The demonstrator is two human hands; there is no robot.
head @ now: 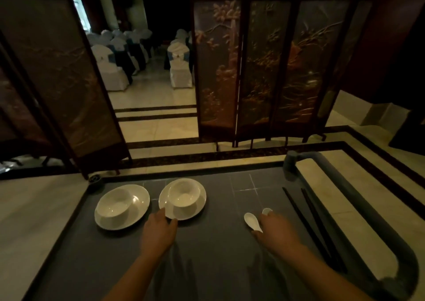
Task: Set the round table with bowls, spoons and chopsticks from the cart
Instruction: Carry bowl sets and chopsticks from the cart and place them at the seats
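On a grey cart top (207, 254), the left hand (158, 229) pinches the rim of a round white plate (184, 214) holding a white bowl (184, 192); the right hand (276, 229) covers two white ceramic spoons (251, 221), grip unclear.

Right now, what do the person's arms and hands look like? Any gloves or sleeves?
No gloves and no sleeves show. The left hand and right hand are bare, and so are both forearms down to the picture's bottom edge. I see no watch or bracelet. The picture is dim and blurry, so I can't tell about rings.
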